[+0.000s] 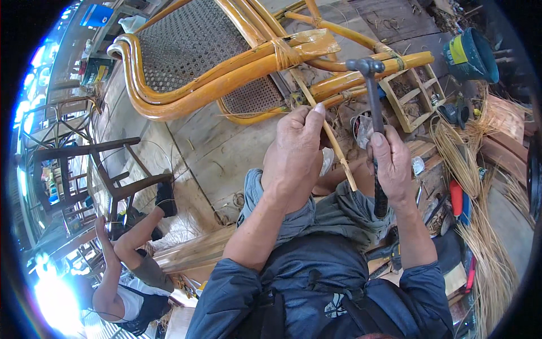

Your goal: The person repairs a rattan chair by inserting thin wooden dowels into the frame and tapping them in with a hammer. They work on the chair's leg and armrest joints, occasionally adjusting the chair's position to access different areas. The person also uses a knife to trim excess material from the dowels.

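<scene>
My left hand (pixel 297 138) is closed around a thin wooden stick (pixel 340 157), its thumb lying along it. The stick's upper end reaches the frame of a glossy yellow-orange rattan chair (pixel 197 93), which lies tipped over in front of me. In my right hand (pixel 393 164) is a hammer (pixel 374 96), gripped by its handle with the metal head up. The hammer head stands clear of the stick, close to the chair's legs in the picture. Woven cane mesh (pixel 183 45) fills the chair's panel, and a wrapped binding (pixel 286 55) circles one joint.
A wooden crate frame (pixel 415 96) and a dark green bucket (pixel 471 55) stand at the far right. Loose cane strands (pixel 485 260) and tools, including a red-handled one (pixel 455 198), lie to my right. Another person (pixel 127 282) sits at the left beside a dark chair frame (pixel 121 189).
</scene>
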A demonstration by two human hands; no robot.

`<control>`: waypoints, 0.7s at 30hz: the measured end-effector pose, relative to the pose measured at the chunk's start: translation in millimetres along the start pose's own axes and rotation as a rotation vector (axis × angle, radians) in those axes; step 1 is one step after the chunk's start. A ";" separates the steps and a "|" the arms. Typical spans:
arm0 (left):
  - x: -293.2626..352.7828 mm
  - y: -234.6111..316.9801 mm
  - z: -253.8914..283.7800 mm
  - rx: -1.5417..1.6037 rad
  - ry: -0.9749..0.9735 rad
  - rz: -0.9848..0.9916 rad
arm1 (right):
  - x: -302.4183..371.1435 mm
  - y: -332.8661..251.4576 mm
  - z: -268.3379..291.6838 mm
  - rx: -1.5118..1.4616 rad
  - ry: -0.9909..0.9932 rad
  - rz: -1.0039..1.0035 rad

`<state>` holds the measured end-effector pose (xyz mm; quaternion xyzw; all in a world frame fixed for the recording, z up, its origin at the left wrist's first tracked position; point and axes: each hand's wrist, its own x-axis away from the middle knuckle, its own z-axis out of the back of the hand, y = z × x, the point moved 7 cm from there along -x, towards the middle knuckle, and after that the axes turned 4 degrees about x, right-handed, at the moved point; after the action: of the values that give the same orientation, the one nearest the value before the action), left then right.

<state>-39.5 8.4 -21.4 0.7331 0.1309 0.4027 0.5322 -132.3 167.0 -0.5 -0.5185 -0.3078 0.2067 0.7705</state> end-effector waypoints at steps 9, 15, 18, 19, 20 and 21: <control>10.1 14.0 -9.1 -0.193 0.037 -0.223 | 6.2 0.3 2.0 0.237 0.046 0.074; 15.0 10.2 -12.9 -0.257 0.098 -0.238 | 5.0 6.9 -0.4 0.045 -0.012 0.001; 14.6 6.8 -6.6 -0.191 0.069 -0.169 | 5.0 11.7 -0.7 0.062 0.009 0.029; 17.0 6.9 -7.8 -0.089 0.047 -0.112 | 4.8 12.8 -1.1 0.070 -0.002 0.023; 18.3 5.0 -8.6 0.013 0.023 -0.055 | 4.7 13.7 -1.3 0.077 -0.012 0.017; 18.0 2.8 -4.8 0.056 0.041 -0.041 | 5.1 14.3 -1.1 0.085 -0.019 0.007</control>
<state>-32.2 21.7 -10.2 0.7366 0.1678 0.4028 0.5167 -127.9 175.0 -12.7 -0.4842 -0.3043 0.2274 0.7882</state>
